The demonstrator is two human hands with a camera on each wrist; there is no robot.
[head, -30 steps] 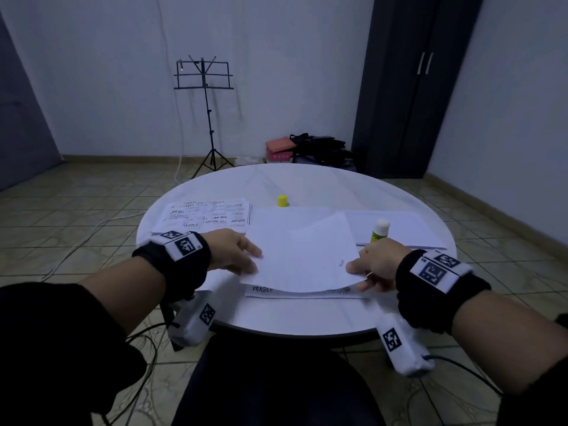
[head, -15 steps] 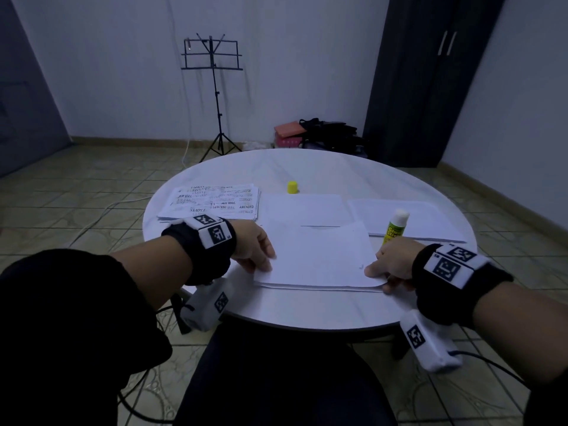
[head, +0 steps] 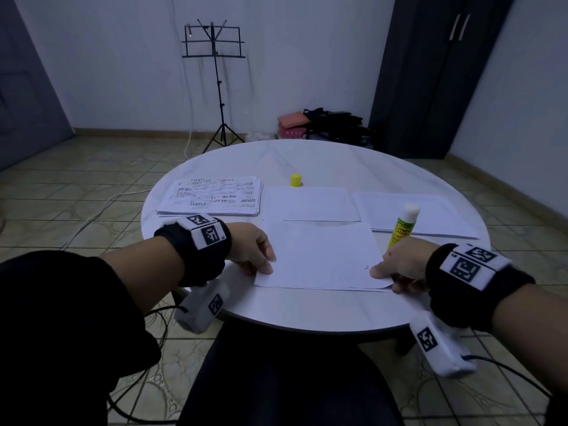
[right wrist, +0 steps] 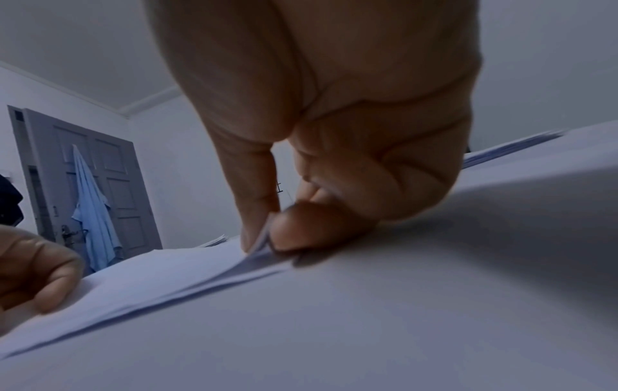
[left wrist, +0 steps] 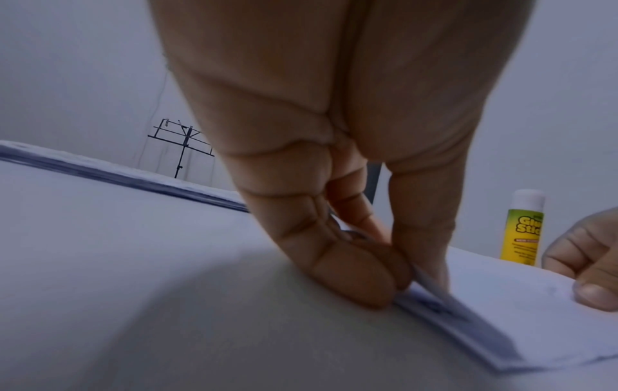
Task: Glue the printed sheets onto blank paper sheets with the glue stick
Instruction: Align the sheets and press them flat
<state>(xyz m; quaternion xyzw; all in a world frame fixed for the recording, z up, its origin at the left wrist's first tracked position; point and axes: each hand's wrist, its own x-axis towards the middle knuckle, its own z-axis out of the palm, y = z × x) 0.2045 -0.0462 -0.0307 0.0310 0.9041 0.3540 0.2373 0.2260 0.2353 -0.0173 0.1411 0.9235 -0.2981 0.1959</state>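
Observation:
A white sheet (head: 319, 253) lies on top of another sheet near the front of the round white table (head: 307, 309), their edges nearly matched. My left hand (head: 258, 259) pinches the sheet's near left corner (left wrist: 431, 293) between thumb and fingers. At the near right corner (right wrist: 257, 251), my right hand (head: 390, 269) pinches the sheet the same way. The uncapped glue stick (head: 402, 229) stands upright just behind my right hand. Its yellow cap (head: 295, 180) sits farther back on the table. A stack of printed sheets (head: 215, 195) lies at the back left.
Blank sheets lie behind the held sheet (head: 310, 204) and at the back right (head: 430, 216). Beyond the table are a music stand (head: 215, 56), bags on the floor (head: 322, 121) and a dark wardrobe (head: 430, 72). Cables run across the floor by my legs.
The top sheet, raised and tilted a second ago with printed text showing under its front edge, now lies flat and squared over the lower sheet. Both hands kept hold of its corners.

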